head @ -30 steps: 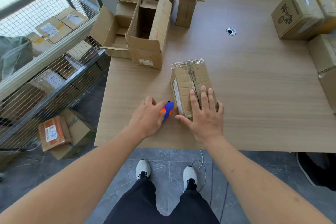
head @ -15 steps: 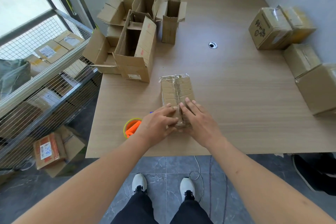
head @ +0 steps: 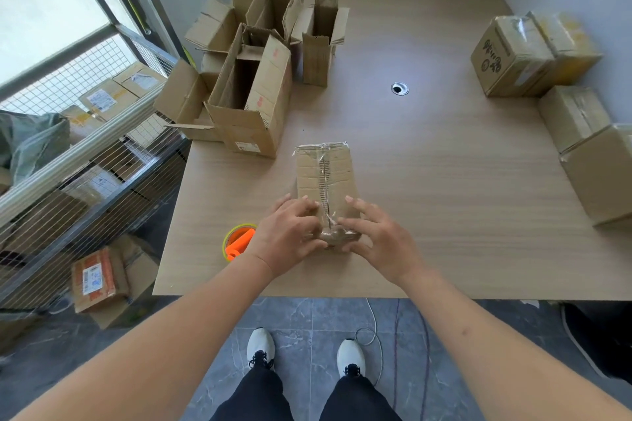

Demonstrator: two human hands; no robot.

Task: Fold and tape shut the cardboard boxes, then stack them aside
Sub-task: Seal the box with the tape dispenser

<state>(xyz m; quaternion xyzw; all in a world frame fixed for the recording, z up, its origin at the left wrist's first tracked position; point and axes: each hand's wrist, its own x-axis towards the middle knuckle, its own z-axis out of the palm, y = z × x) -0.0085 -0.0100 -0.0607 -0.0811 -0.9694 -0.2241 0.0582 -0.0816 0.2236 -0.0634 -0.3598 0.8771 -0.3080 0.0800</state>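
Observation:
A small closed cardboard box (head: 325, 178) lies on the wooden table (head: 427, 181), with clear tape running along its top seam and over both ends. My left hand (head: 285, 236) and my right hand (head: 374, 239) press on the box's near end, fingers spread over the tape there. An orange tape dispenser (head: 237, 242) lies on the table just left of my left hand, free of both hands.
Several open cardboard boxes (head: 253, 89) stand at the table's far left. Taped boxes (head: 519, 55) sit along the right edge by the wall. A cable hole (head: 399, 88) is mid-table. A wire rack (head: 85, 147) with parcels stands left of the table.
My left hand let go of the tape dispenser, which now lies on the table, and joined my right hand on the box's near end. My head has tilted up.

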